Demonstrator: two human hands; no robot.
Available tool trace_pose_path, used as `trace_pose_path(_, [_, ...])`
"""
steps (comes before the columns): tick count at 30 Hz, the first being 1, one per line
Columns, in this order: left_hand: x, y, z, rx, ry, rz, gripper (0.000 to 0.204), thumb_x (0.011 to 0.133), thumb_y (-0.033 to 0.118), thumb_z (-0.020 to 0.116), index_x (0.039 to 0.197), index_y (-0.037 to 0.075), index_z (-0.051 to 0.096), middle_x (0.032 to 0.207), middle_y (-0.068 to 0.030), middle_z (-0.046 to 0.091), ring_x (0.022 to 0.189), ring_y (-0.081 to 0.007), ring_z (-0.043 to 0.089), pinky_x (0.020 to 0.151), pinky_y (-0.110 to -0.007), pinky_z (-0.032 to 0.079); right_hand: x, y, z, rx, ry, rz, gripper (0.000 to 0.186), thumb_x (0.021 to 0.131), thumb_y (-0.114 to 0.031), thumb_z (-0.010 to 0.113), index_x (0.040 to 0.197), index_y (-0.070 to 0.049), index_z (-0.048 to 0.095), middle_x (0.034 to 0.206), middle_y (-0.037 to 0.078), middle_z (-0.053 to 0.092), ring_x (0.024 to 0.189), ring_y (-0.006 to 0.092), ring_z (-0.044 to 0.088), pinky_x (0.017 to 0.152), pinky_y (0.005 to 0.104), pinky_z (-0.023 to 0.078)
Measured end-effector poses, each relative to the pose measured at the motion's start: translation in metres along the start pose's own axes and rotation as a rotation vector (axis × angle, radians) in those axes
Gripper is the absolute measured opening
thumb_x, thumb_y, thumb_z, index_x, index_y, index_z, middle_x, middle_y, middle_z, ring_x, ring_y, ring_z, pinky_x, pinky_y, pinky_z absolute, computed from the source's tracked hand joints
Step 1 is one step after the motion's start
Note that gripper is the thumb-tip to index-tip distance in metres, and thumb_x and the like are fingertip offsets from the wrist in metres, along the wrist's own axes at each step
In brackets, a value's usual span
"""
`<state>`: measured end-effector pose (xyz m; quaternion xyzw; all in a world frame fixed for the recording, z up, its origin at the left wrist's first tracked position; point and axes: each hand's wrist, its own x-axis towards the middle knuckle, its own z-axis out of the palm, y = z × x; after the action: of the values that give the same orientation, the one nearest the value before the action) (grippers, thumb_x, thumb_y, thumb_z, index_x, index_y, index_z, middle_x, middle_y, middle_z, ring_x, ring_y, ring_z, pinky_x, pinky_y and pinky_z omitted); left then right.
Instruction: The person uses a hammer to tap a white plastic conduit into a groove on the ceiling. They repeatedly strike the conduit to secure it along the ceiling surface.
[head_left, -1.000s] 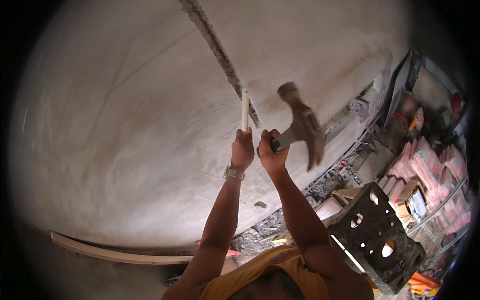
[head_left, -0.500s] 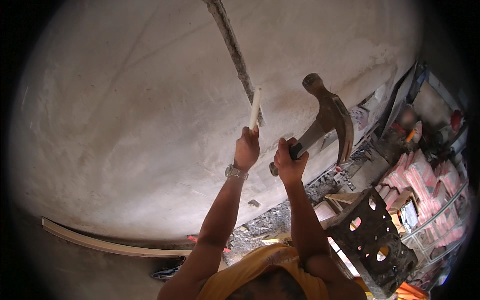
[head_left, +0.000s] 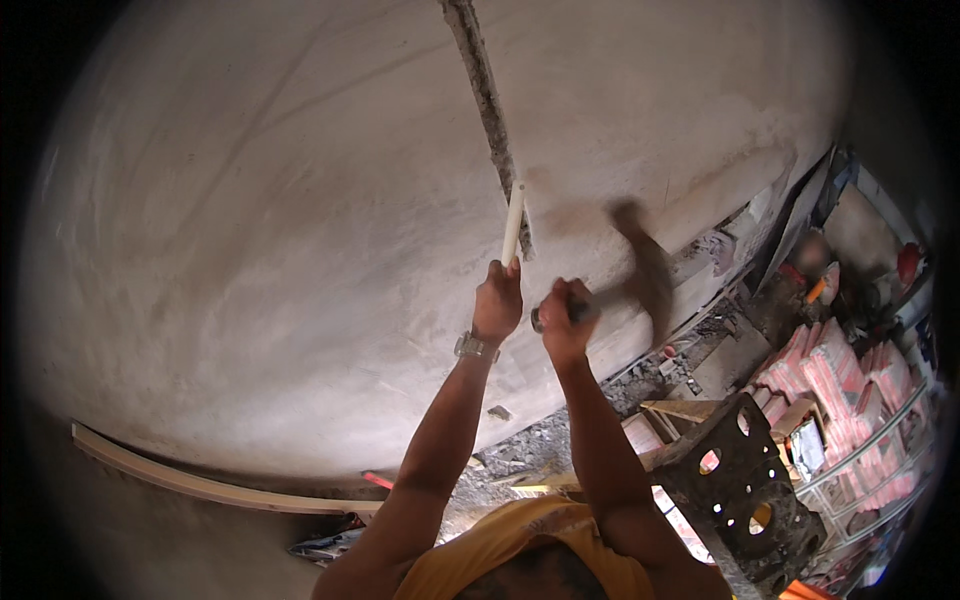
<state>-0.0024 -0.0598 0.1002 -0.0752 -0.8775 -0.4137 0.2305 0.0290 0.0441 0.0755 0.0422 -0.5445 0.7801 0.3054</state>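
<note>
White rod (head_left: 513,222) is jutting from our left hand (head_left: 497,302) over the groove (head_left: 485,105) — we are gripping it low, seemingly leaving its tip free — while our right hand (head_left: 567,318) is clasping the hammer (head_left: 653,283).

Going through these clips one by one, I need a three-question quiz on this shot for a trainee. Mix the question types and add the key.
1. What is gripped in the right hand?
a) a trowel
b) a hammer
c) a paintbrush

2. True or false: a watch is worn on the left arm.

3. Fill in the blank: in this view, the pale rod held in the left hand overlaps the lower end of the ____ in the wall.

Key:
1. b
2. True
3. groove
</note>
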Motion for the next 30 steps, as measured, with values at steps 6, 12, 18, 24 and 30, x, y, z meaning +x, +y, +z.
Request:
trace_pose_path(6, [-0.006, -0.009, 0.002, -0.039, 0.011, -0.006, 0.037, 0.101, 0.034, 0.041, 0.086, 0.001, 0.044, 0.065, -0.0278, 0.053, 0.064, -0.051, 0.052, 0.05, -0.053, 0.037, 0.008, -0.022, -0.006, -0.462, -0.17, 0.288, 0.031, 0.092, -0.019, 0.059, 0.066, -0.007, 0.049, 0.051, -0.003, 0.045, 0.043, 0.0083, 0.044, 0.042, 0.0275, 0.035])
trace_pose_path(12, [-0.005, -0.02, 0.011, -0.043, 0.075, 0.12, 0.03, 0.1, 0.028, 0.046, 0.087, 0.001, 0.043, 0.062, -0.0269, 0.055, 0.063, -0.0485, 0.056, 0.047, -0.051, 0.04, 0.01, -0.056, 0.017, 0.23, 0.011, 0.028, 0.034, 0.094, -0.014, 0.055, 0.062, -0.004, 0.051, 0.053, -0.001, 0.05, 0.05, 0.0068, 0.046, 0.045, 0.0261, 0.034])
trace_pose_path(18, [-0.008, -0.028, 0.018, 0.05, 0.072, 0.199, 0.028, 0.1, 0.025, 0.046, 0.089, -0.001, 0.044, 0.065, -0.0241, 0.053, 0.061, -0.0477, 0.055, 0.047, -0.051, 0.042, 0.009, -0.006, -0.01, -0.426, -0.232, 0.506, 0.03, 0.091, -0.017, 0.058, 0.066, -0.002, 0.052, 0.052, -0.001, 0.048, 0.046, 0.008, 0.045, 0.043, 0.0276, 0.035])
trace_pose_path(24, [-0.006, -0.008, 0.013, -0.059, 0.055, 0.105, 0.028, 0.101, 0.023, 0.044, 0.088, -0.002, 0.046, 0.074, -0.0197, 0.052, 0.06, -0.0413, 0.056, 0.046, -0.048, 0.043, 0.006, -0.061, 0.018, 0.144, 0.014, 0.178, 0.026, 0.092, -0.011, 0.057, 0.068, -0.008, 0.047, 0.05, -0.003, 0.043, 0.038, 0.0072, 0.039, 0.035, 0.0254, 0.029])
trace_pose_path(30, [-0.007, 0.01, 0.005, -0.207, -0.114, -0.147, 0.034, 0.101, 0.032, 0.043, 0.09, 0.0, 0.047, 0.072, -0.0174, 0.052, 0.058, -0.035, 0.058, 0.045, -0.044, 0.045, 0.018, 0.001, -0.011, -0.39, -0.216, 0.485, 0.029, 0.089, -0.019, 0.06, 0.067, -0.008, 0.044, 0.048, -0.001, 0.037, 0.033, 0.0106, 0.036, 0.031, 0.0288, 0.028])
